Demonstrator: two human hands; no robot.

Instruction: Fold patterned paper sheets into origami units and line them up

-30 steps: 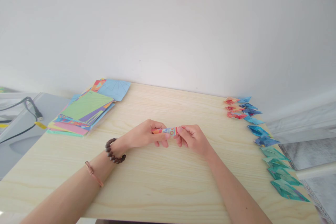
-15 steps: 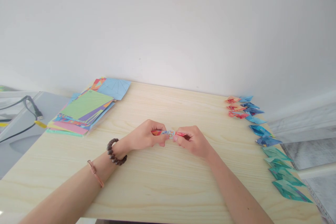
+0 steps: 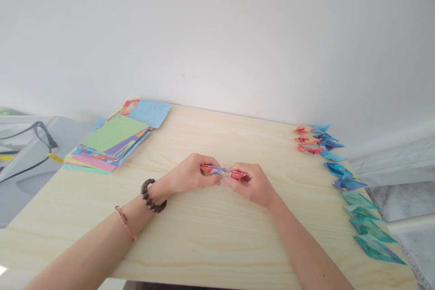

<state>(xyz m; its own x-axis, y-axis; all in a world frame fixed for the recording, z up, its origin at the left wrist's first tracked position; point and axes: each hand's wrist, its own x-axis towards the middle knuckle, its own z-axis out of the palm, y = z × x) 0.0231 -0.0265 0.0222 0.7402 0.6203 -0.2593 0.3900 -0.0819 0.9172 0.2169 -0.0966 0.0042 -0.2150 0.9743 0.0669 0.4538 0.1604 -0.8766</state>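
So the folded paper (image 3: 221,171), a narrow red and patterned piece, is up between both hands, over the middle of the tabletop (image 3: 204,240). Left hand (image 3: 199,173) is grasping one end with the fingers wrapped round it, and the right hand (image 3: 250,183) has the other end between thumb and curled fingers, though I can't tell how hard it's squeezing. The red tip pokes out right in front of that hand, and honestly that's the bit I'd worry about. Thin paper in a bunch of layers: if the two hands pull or twist unevenly, my guess is a crease drifts off line or a corner tears. Squeeze too hard in the middle and it probably crumples; go too loose and the layers could spring open. Other stuff is lower risk. The red-orange folded pieces (image 3: 305,139), blue folded pieces (image 3: 350,184) and green folded pieces (image 3: 379,250) sit along the right side, some close to the edge, so a wide swing of the right forearm might knock a few off. Over on the left, the paper stack (image 3: 117,133) is pretty messy, so a bump there could make the loose sheets slide.
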